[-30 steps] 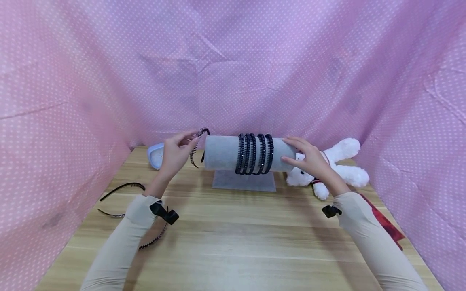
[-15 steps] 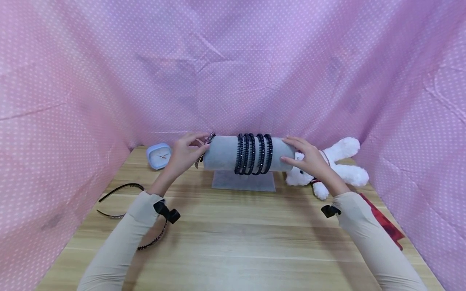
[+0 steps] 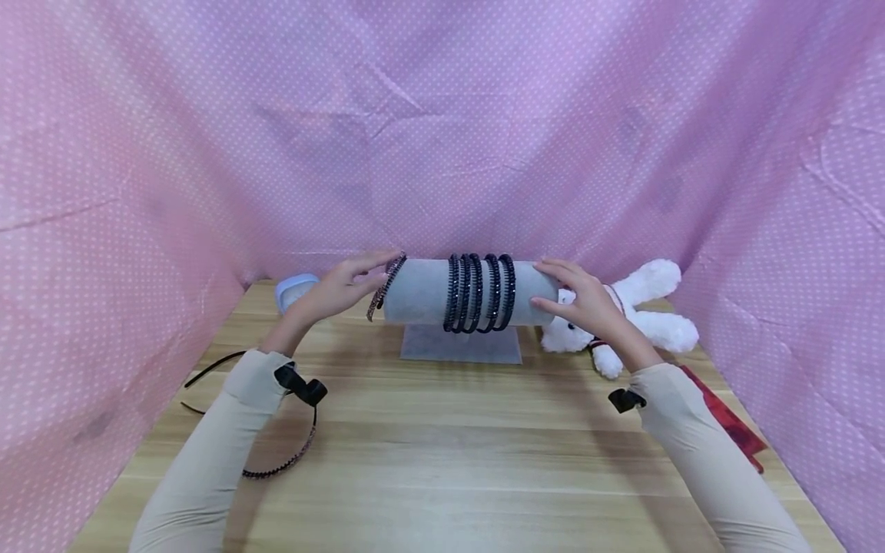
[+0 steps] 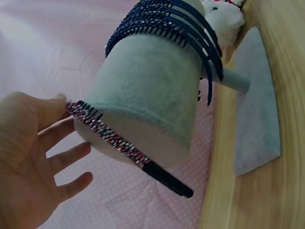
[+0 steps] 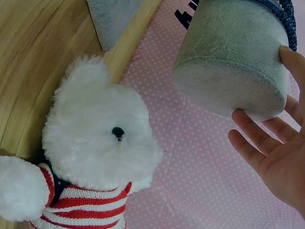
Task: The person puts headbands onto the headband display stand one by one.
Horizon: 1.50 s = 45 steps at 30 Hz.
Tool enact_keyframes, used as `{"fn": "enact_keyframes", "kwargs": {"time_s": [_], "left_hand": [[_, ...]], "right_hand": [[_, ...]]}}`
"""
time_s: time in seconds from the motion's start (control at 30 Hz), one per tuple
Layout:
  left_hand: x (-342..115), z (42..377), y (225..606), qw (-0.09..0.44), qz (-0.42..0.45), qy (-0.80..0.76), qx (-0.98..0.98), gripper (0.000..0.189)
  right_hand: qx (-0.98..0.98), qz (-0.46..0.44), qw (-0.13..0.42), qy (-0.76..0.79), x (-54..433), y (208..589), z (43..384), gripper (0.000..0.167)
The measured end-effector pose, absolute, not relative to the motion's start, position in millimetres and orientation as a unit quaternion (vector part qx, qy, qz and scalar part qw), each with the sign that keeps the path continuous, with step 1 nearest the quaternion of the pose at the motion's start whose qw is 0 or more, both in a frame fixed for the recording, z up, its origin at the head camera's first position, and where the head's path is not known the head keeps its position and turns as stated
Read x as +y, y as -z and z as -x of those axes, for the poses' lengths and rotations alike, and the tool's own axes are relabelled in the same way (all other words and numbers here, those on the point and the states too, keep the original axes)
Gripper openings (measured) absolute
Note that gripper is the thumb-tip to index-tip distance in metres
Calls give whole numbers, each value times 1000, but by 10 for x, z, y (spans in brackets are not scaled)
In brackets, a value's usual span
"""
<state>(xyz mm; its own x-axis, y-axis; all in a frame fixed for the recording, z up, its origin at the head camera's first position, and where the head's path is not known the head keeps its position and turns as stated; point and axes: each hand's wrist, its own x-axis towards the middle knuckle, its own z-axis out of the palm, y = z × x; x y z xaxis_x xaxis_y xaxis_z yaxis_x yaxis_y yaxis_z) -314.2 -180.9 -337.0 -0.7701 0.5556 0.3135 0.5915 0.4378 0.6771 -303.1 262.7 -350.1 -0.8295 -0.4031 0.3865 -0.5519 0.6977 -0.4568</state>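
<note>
A grey cylindrical stand (image 3: 418, 296) carries several black toothed headbands (image 3: 477, 292) around its middle. At its left end, a headband (image 4: 114, 138) with pink and silver sparkles sits tilted over the edge, its black tip (image 4: 167, 179) hanging past the flat end face. My left hand (image 3: 346, 284) is against this headband, thumb at its upper part and the other fingers spread, fairly straight. My right hand (image 3: 584, 299) rests on the stand's right end; in the right wrist view its thumb touches the side and its extended fingers (image 5: 252, 131) lie by the end face.
Loose headbands (image 3: 280, 470) lie on the wooden table (image 3: 429, 461) at the left, partly under my left forearm. A blue clock (image 3: 296, 290) stands behind my left wrist. A white plush toy (image 3: 664, 330) and a red item (image 3: 729, 422) lie at the right. Pink dotted cloth surrounds the table.
My left hand brought the sparkly headband rightward onto the stand's left end, then its fingers straightened and it drew slightly back left. The right hand stayed at the right end.
</note>
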Motion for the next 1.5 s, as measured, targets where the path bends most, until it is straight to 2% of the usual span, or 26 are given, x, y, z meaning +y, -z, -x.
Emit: {"fn": "enact_keyframes", "kwargs": {"time_s": [0.17,0.63,0.9,1.33,1.5], "left_hand": [[-1885,3146,3322,-14,344,391,-853,53],[-1811,3178,3320,37,261,373,-890,57],[-1792,3177,3285,4,219,396,-892,61],[-1668,3201,3205,42,250,335,-907,61],[-1603,3212,3202,37,261,323,-909,60]], "right_hand": [[-911,-262,132,-289,2619,3502,3030,64],[-913,-259,131,-287,2613,3480,3022,63],[-913,-258,127,-289,2613,3502,3026,64],[-914,-259,133,-283,2600,3466,3020,64],[-914,-258,130,-284,2599,3479,3010,64]]}}
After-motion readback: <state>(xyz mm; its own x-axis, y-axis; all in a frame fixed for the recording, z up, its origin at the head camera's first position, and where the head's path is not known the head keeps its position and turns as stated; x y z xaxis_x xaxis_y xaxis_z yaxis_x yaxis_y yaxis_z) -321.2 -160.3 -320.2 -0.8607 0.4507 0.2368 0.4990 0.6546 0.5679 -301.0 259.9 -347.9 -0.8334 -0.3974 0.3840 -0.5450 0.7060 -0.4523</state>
